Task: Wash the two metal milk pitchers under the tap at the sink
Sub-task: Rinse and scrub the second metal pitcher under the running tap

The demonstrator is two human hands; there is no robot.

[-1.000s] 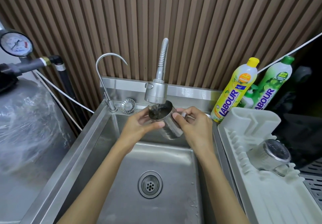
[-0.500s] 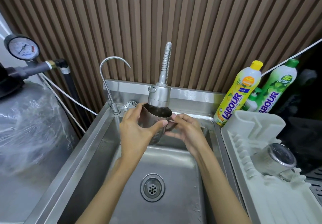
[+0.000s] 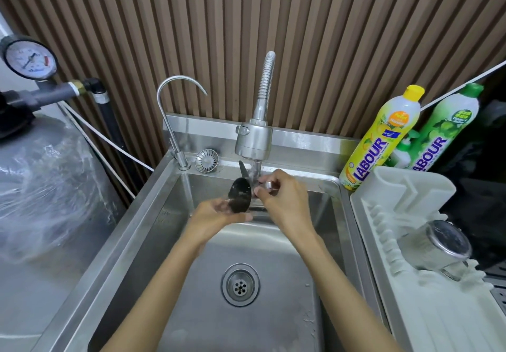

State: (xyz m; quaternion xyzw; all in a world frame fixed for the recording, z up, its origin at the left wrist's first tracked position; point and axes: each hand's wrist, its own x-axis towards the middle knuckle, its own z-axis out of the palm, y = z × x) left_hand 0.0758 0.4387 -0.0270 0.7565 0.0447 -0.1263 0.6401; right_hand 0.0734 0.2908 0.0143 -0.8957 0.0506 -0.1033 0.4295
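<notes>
A metal milk pitcher (image 3: 240,194) is tipped on its side under the running tap (image 3: 254,140), with its dark opening facing left toward me. My left hand (image 3: 216,216) cups it from below at the rim. My right hand (image 3: 284,197) grips its handle side, where a shiny bit of metal shows between the fingers. Water falls from the tap head onto the pitcher's outside. The second metal pitcher (image 3: 435,247) lies on its side in the white drying rack (image 3: 405,305) at the right.
The steel sink (image 3: 276,321) has a drain (image 3: 240,284) in the middle. A thin gooseneck tap (image 3: 175,110) and a strainer cap (image 3: 206,160) stand at the back left. Yellow (image 3: 380,138) and green (image 3: 443,129) dish soap bottles stand back right. A wrapped tank with a pressure gauge (image 3: 28,58) is at the left.
The pitcher went from upright under the tap head to tipped on its side, lower in the sink. My left hand slid from its side to beneath the rim.
</notes>
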